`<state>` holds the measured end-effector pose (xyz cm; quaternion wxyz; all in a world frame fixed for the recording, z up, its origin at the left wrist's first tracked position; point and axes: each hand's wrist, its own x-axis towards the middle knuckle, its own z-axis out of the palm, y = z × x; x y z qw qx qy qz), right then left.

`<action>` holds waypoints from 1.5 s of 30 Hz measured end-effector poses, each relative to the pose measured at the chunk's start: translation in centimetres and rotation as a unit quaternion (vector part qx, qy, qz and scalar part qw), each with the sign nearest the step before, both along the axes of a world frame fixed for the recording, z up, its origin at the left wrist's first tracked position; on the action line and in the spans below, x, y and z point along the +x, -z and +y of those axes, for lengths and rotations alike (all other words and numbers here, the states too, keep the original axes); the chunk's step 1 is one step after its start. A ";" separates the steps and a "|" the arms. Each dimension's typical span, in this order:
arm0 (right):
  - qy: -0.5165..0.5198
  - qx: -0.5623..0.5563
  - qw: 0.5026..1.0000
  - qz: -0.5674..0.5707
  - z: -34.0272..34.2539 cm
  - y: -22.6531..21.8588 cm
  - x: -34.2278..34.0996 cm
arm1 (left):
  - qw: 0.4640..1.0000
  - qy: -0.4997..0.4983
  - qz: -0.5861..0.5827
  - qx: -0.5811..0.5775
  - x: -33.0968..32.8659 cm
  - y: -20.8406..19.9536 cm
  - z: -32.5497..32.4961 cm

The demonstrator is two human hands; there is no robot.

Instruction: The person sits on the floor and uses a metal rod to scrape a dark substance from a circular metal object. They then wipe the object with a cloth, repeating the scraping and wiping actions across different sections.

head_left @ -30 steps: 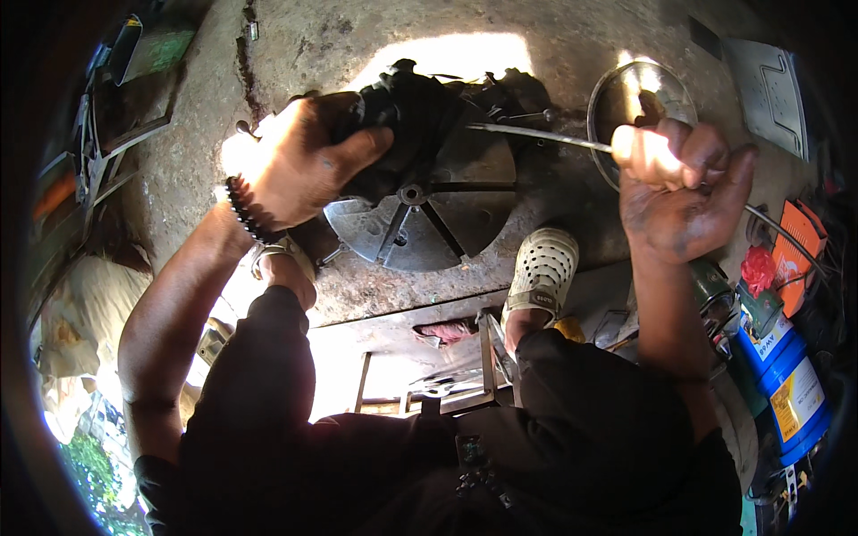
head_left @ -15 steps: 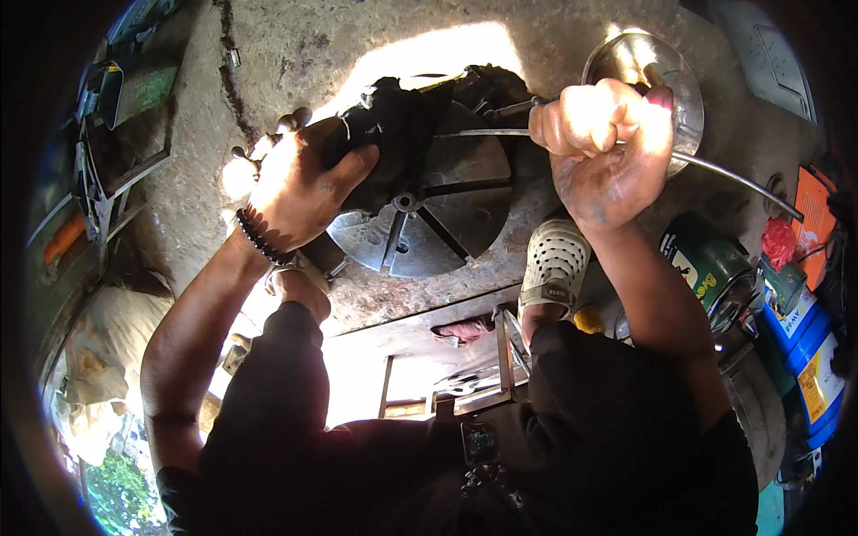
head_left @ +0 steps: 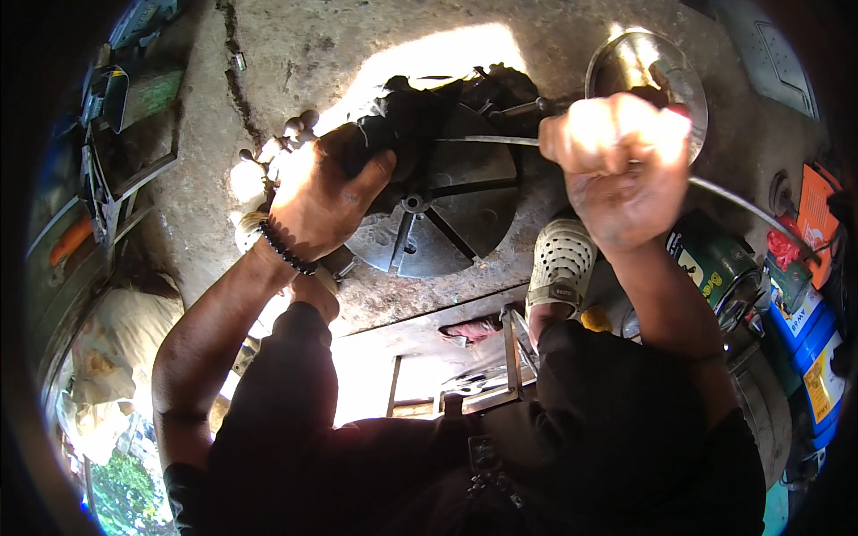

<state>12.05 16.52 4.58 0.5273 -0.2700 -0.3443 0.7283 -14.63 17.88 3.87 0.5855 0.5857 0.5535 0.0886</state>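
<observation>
My right hand (head_left: 621,170) has slid in along the metal rod (head_left: 487,140) toward the round slotted plate (head_left: 447,210), fist closed around it. So I judge more rod is fed into the black part (head_left: 407,125), which my left hand (head_left: 322,201) clamps over the plate's upper edge. The rod's long axis runs left-right, tip toward the part.

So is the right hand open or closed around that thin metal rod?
Closed. The right hand is a tight fist around the thin metal rod, which emerges on both sides of the grip.
</observation>
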 end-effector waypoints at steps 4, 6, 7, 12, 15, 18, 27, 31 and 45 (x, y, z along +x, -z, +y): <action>0.028 -0.018 0.999 -0.028 -0.3 0.0 -0.8 | 0.998 0.045 0.046 0.020 -0.2 0.6 0.1; 0.041 -0.042 0.998 -0.017 -0.2 0.1 -0.5 | 0.995 0.063 0.067 0.025 -0.3 1.0 0.0; 0.039 -0.031 0.998 -0.025 -0.4 0.2 -0.7 | 0.992 0.097 0.066 0.047 -0.7 1.6 -0.1; 0.023 -0.002 0.995 -0.098 -0.7 0.2 -1.6 | 0.994 0.059 0.010 0.091 -0.3 4.0 -0.6; 0.021 0.016 0.994 -0.105 0.2 0.4 -1.5 | 0.983 0.117 0.044 0.138 1.0 2.4 1.0; 0.019 0.024 0.994 -0.102 1.2 0.7 -1.7 | 0.988 0.076 0.026 0.132 2.6 2.0 2.9; 0.054 0.038 0.994 -0.084 4.1 2.4 -0.3 | 0.934 0.099 0.043 0.340 4.1 4.6 7.7; 0.030 0.075 0.997 0.015 4.3 3.0 -0.5 | 0.926 0.081 0.070 0.363 3.5 6.1 7.8; -0.011 0.106 0.993 0.045 9.2 1.1 11.4 | 0.955 -0.171 -0.195 0.146 1.7 -0.2 10.3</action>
